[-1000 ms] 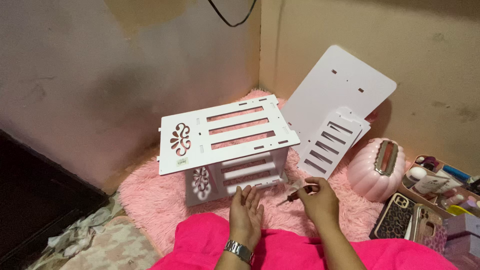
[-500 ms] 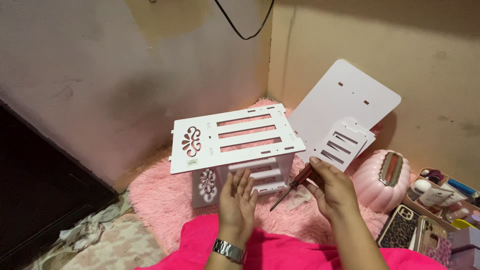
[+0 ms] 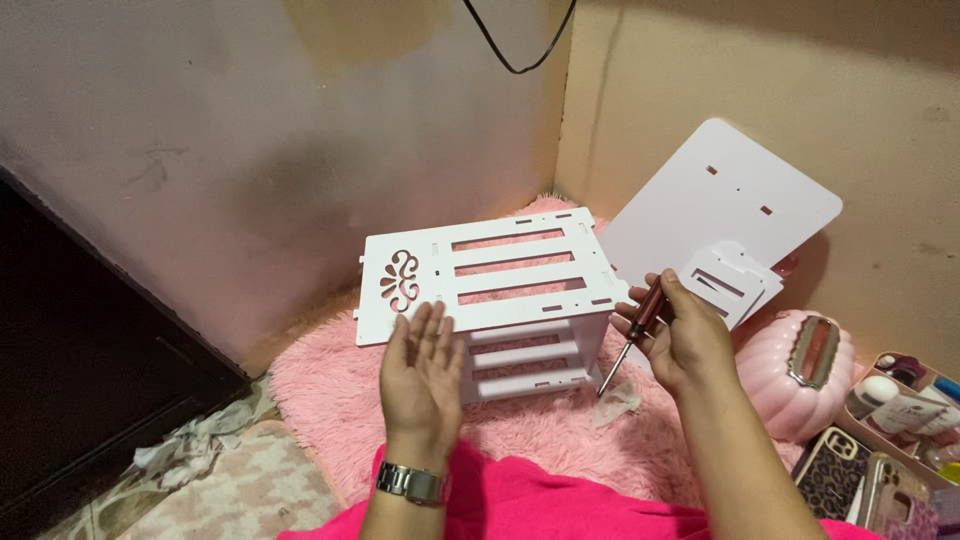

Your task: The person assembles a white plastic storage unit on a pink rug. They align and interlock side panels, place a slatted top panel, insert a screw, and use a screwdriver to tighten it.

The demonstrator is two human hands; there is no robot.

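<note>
From the head view, a white slotted rack [image 3: 495, 290] stands at the centre of the frame on a fluffy pink rug [image 3: 330, 395]. Its flat top panel has three long slots running left to right and a scroll cut-out at its left end. The panel's long axis runs from middle left up toward the right, tilted slightly, its far end toward the wall corner.

The left hand [image 3: 420, 375] sits low and centre, open with fingers straight and together, palm turned toward the rack. Its fingertips touch or nearly touch the near edge of the top panel; it grips nothing. A metal wristwatch [image 3: 410, 483] is on that wrist.

The right hand [image 3: 685, 335], right of centre, is closed around a screwdriver [image 3: 632, 332] with a dark reddish handle. The tool's long axis is steeply diagonal: handle up and to the right at the fingers, metal tip down and to the left, just beside the rack's right end and above the rug.

Behind the right hand, loose white panels [image 3: 735, 210] lean against the beige wall. At the right edge lie a pink pumpkin-shaped case [image 3: 800, 375] and phone cases [image 3: 830, 470].
</note>
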